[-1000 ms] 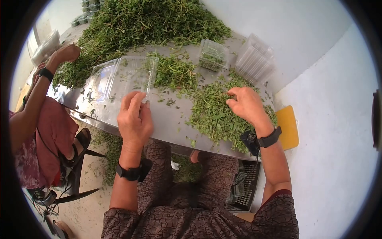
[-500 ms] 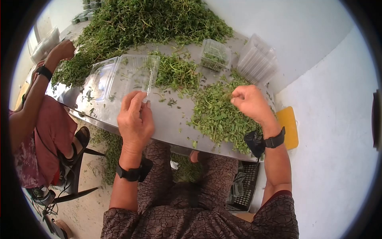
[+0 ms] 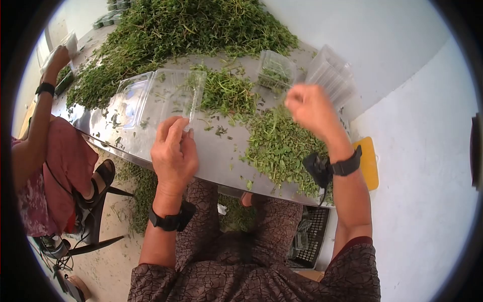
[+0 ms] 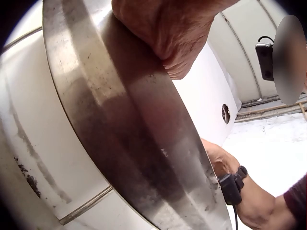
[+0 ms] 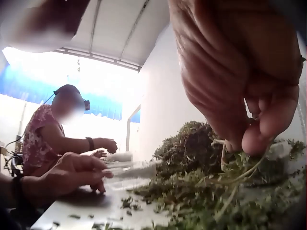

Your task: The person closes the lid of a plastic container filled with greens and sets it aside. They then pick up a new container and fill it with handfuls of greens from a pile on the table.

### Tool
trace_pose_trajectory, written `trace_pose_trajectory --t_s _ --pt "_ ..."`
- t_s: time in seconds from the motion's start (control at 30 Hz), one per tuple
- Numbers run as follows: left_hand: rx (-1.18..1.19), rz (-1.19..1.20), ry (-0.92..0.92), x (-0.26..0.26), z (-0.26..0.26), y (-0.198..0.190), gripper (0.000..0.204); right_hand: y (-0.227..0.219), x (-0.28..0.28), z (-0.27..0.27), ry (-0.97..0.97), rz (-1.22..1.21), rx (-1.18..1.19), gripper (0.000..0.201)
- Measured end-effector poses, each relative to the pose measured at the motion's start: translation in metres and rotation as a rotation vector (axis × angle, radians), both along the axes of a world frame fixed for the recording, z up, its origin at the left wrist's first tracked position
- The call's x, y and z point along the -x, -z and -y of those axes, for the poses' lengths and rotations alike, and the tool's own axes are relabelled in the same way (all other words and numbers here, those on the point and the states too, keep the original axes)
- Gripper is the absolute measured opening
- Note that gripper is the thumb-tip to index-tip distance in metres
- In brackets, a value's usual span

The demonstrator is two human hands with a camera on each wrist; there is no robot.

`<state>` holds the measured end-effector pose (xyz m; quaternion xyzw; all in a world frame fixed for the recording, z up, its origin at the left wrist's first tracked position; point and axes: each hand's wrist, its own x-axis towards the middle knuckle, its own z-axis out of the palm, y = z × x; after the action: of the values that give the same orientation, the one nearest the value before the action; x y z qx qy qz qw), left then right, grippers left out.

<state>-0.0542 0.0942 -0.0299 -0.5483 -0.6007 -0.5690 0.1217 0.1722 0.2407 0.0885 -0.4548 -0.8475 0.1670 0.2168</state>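
Note:
My left hand (image 3: pixel 175 153) pinches the near corner of an opened clear plastic clamshell container (image 3: pixel 173 93), which lies flat on the metal table with its lid folded out to the left. A few leaves show in it or through it. Just above a heap of loose green herbs (image 3: pixel 279 151), my right hand (image 3: pixel 313 111) is slightly blurred, its thumb and fingers together. From the right wrist view, those fingertips pinch a thin-stemmed herb sprig (image 5: pixel 249 170). Between the container and the heap sits a smaller pile of herbs (image 3: pixel 231 93).
A filled clamshell (image 3: pixel 275 73) and a stack of empty clamshells (image 3: pixel 329 75) stand at the right back. A large herb mound (image 3: pixel 201 27) covers the far table. Another person (image 3: pixel 37 151) sits at left. A yellow board (image 3: pixel 370 162) leans against the wall.
My right hand has risen from the heap and moved slightly toward the filled clamshell. My left hand stays at the container's corner. The other person's hand has moved back from the herbs toward containers.

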Motion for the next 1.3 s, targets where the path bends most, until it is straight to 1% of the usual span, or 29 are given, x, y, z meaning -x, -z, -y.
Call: trace_pose_trajectory --t_s 0.03,0.1,0.13,0.2,0.23,0.3,0.33,0.4,0.47,0.53,0.57,0.63,0.67,0.73,0.77,0.83,0.87,0.93,1.0,1.03,1.1,1.13,1.2,1.23,1.3 --pt "-0.004 0.001 -0.002 0.0 0.0 0.0 0.031 -0.006 0.009 -0.002 0.001 -0.001 0.001 0.012" --pt "-0.001 0.0 0.0 0.001 0.001 -0.001 0.031 -0.018 0.025 -0.002 0.045 -0.233 -0.121 0.022" --pt "0.0 0.002 0.004 0.001 0.001 -0.001 0.031 -0.026 0.029 0.005 0.042 -0.233 -0.121 0.022" --pt "-0.004 0.002 0.002 0.001 0.001 -0.001 0.031 -0.036 0.031 0.022 0.041 0.041 -0.076 0.037" --pt "-0.007 0.002 0.004 0.001 0.001 0.0 0.031 -0.028 0.027 0.025 0.037 0.045 -0.076 0.037" --pt "-0.014 -0.008 -0.005 0.002 0.0 0.001 0.031 -0.005 0.017 0.027 -0.025 0.278 -0.091 0.034" --pt "-0.021 -0.023 -0.011 0.002 0.0 0.001 0.031 0.001 0.014 0.029 -0.025 0.279 -0.089 0.034" --pt "-0.019 -0.013 -0.007 0.001 0.0 0.0 0.03 0.01 0.011 0.035 -0.023 0.434 -0.028 0.038" --pt "-0.019 -0.005 -0.003 0.0 0.001 -0.001 0.03 0.02 0.013 0.037 -0.012 0.468 -0.026 0.04" --pt "-0.013 0.021 0.006 -0.001 0.001 -0.003 0.03 0.03 0.016 0.038 -0.112 0.461 -0.17 0.031" --pt "-0.014 0.018 0.007 -0.001 0.001 -0.003 0.03 0.03 0.018 0.037 -0.111 0.458 -0.171 0.031" --pt "-0.02 0.008 0.005 -0.001 0.001 -0.003 0.029 0.027 0.026 0.038 -0.072 0.588 -0.086 0.019" --pt "-0.02 0.005 0.005 -0.001 0.002 -0.004 0.029 0.029 0.024 0.035 -0.072 0.584 -0.087 0.019" --pt "-0.019 0.0 0.005 0.0 0.002 -0.004 0.029 0.037 0.015 0.027 -0.112 0.498 -0.126 0.012" --pt "-0.019 -0.001 0.007 0.0 0.002 -0.004 0.029 0.037 0.011 0.024 -0.11 0.498 -0.125 0.012" --pt "-0.039 -0.008 -0.018 -0.001 0.001 -0.003 0.029 0.034 0.007 0.019 -0.096 0.301 -0.133 0.011" --pt "-0.038 -0.008 -0.015 -0.001 0.001 -0.003 0.029 0.032 0.008 0.015 -0.093 0.302 -0.132 0.011" --pt "0.0 0.003 -0.03 -0.001 0.001 -0.001 0.029 0.014 0.015 0.01 -0.135 0.013 -0.219 0.009" --pt "0.006 0.002 -0.021 -0.001 0.001 0.0 0.029 -0.012 0.03 0.007 -0.068 -0.087 -0.075 0.014" --pt "0.005 0.004 -0.023 -0.001 0.001 0.0 0.029 -0.019 0.035 0.005 -0.06 -0.09 -0.075 0.014" --pt "0.0 -0.008 -0.018 0.001 0.001 -0.001 0.029 -0.027 0.039 0.002 -0.114 -0.288 -0.21 0.029" --pt "-0.005 -0.017 -0.017 0.001 0.001 -0.001 0.03 -0.029 0.033 0.004 -0.102 -0.287 -0.212 0.029" --pt "0.02 0.019 -0.003 0.0 0.002 -0.002 0.029 -0.033 0.013 0.009 -0.13 -0.246 -0.258 0.044" --pt "0.048 0.052 -0.004 -0.001 0.003 -0.002 0.029 -0.03 -0.002 0.014 -0.11 -0.239 -0.262 0.044" --pt "0.046 0.04 0.006 0.001 0.002 0.0 0.029 -0.015 -0.039 0.029 -0.051 -0.147 -0.494 0.042"
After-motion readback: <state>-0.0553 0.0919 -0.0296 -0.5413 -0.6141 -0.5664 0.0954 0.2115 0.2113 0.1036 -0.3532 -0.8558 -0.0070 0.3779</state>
